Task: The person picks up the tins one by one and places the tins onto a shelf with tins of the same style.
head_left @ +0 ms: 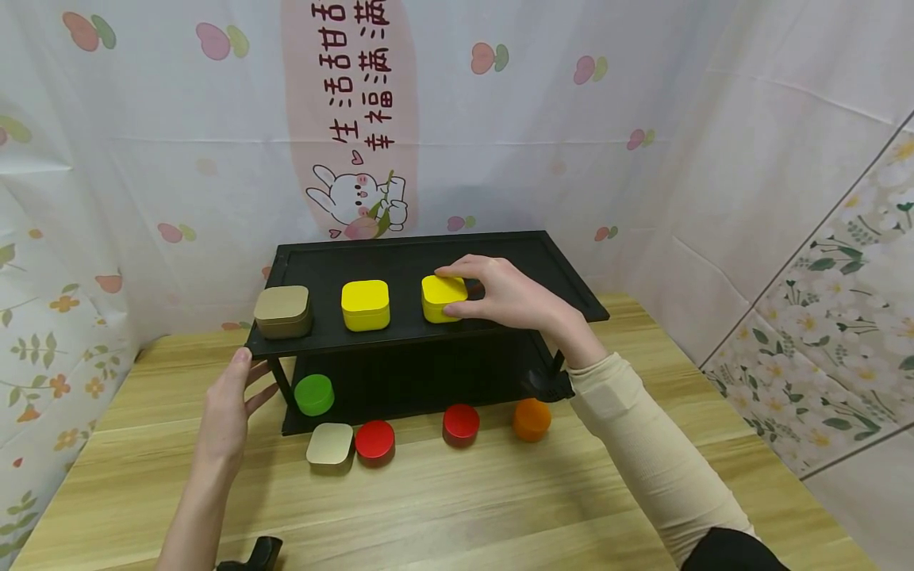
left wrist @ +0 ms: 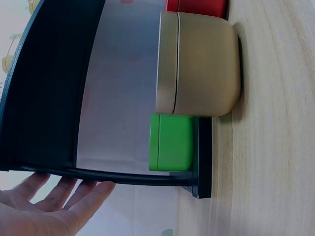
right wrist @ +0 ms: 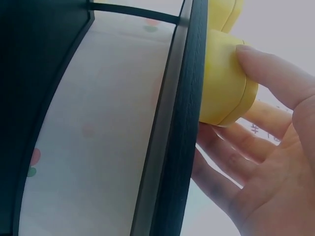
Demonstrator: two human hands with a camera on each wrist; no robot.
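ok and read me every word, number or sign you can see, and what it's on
"生活甜" and a cut-off character, on the wall cloth, left column, reading upward.
"幸福满满" on the wall cloth, right column.
Right wrist view: lettering too blurred to read.
No readable text on the containers.

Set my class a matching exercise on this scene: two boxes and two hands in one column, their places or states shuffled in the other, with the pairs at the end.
Column one
1. green box
2. right hand
3. orange box
4. left hand

Column two
A. on the table, in front of the shelf
B. beside the shelf's left end, holding no box
C. on the shelf's lower level
D. pinching a yellow box

Pairs: 1-C, 2-D, 3-A, 4-B
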